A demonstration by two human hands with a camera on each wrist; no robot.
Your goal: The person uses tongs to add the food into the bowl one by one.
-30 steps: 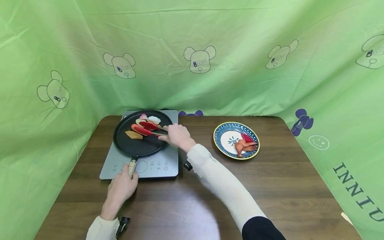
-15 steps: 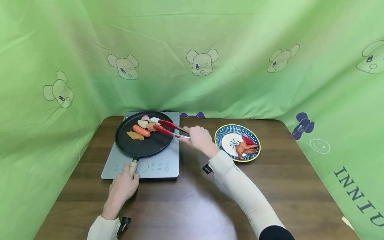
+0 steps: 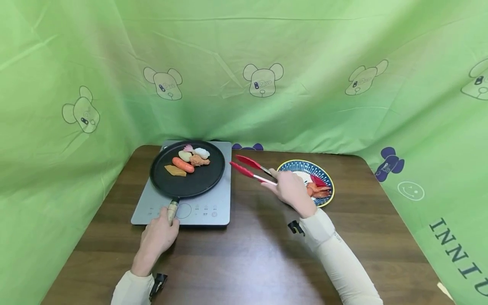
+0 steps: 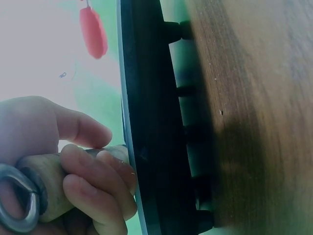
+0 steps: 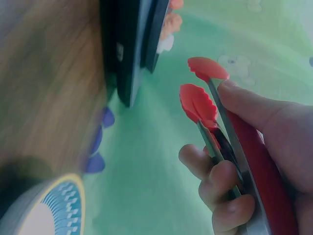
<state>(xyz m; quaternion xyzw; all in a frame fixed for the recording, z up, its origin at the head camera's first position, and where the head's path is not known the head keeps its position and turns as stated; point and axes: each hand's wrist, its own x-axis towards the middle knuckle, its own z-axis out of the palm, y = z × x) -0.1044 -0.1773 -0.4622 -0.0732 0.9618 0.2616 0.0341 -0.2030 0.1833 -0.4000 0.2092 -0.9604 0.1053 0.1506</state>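
Observation:
My left hand (image 3: pixel 159 235) grips the wooden handle (image 3: pixel 173 210) of a flat black pan (image 3: pixel 190 186), which sits on a grey induction cooktop (image 3: pixel 142 212). In the pan lie a sausage (image 3: pixel 183 164), a tan flat piece (image 3: pixel 175 170), a pale oval piece (image 3: pixel 184 156), a fried chicken piece (image 3: pixel 198 160) and a white piece with a pink tail (image 3: pixel 201 153). My right hand (image 3: pixel 292 189) holds red-tipped tongs (image 3: pixel 253 169) above the table, between cooktop and plate. In the right wrist view the tong tips (image 5: pixel 199 103) are spread, with nothing between them.
A blue-patterned plate (image 3: pixel 287 165) stands to the right, partly covered by my right hand. On it lie a reddish-brown chicken-like piece (image 3: pixel 319 191) and a red piece (image 3: pixel 317 181). Green cloth (image 3: pixel 213 114) hangs behind and beside the wooden table (image 3: pixel 236 254).
My right hand has carried the tongs from over the pan rightward to near the plate. The chicken piece and white piece stay in the pan. The left hand keeps its grip on the handle.

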